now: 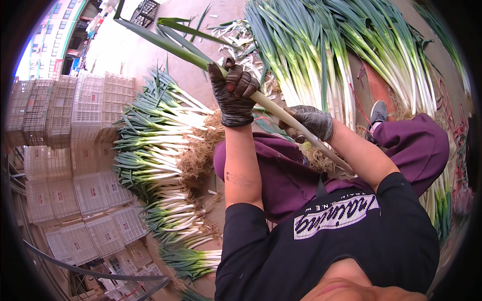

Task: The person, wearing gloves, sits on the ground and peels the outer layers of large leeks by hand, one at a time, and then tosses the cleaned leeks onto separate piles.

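Observation:
A single long green onion [276,109] slants across the middle of the view, its leafy green end up left and its pale end down by my lap. My gloved left hand [234,88] is closed around its upper stalk, below where the leaves fan out. Lower down, my gloved right hand [308,122] curls beneath the white shaft, with fingertips showing on its other side. Grey-brown knit gloves with dirty fingers cover both hands. Near my right forearm, the stalk's lower end runs over a clump of brown roots [320,158].
Large heaps of green onions [293,56] lie ahead and to the right. At left, a long row of smaller bunches [158,150] has roots facing me. Stacked white plastic crates [86,101] stand beyond. Peeled scraps [241,35] litter the floor; red ties [459,146] hang far right.

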The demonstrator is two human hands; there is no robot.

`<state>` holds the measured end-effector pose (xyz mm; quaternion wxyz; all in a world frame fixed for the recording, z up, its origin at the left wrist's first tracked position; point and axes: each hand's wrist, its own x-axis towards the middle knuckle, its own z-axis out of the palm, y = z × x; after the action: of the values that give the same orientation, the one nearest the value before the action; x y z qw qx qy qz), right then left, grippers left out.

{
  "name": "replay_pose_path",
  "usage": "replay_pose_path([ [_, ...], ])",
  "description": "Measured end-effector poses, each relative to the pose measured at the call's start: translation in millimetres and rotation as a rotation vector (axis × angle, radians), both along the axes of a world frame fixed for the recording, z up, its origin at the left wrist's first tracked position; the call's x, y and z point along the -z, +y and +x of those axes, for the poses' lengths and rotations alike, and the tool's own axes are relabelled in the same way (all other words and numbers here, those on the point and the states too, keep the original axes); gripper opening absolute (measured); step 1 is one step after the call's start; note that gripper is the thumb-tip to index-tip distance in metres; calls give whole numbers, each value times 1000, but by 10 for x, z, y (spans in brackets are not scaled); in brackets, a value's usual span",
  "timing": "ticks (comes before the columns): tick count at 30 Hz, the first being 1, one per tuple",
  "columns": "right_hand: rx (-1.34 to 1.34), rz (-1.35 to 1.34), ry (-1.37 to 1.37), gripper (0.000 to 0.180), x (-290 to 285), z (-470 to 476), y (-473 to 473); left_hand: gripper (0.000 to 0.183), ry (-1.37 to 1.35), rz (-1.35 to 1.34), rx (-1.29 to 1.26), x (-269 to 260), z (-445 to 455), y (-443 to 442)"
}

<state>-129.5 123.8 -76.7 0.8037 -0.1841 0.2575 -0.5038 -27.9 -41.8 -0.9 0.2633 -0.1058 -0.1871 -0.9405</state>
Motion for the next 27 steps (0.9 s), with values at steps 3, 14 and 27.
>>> replay_pose_path([
  [3, 3, 84, 154, 27, 25, 2, 88, 37, 11, -28, 22, -31, -4, -5],
  [14, -433, 11, 1822, 24, 1394, -706, 1069, 37, -132, -29, -208, -84, 274, -373],
  [27, 784, -630, 2058, 58, -269, -381, -54, 12, -477, 210, -534, 194, -262, -235],
])
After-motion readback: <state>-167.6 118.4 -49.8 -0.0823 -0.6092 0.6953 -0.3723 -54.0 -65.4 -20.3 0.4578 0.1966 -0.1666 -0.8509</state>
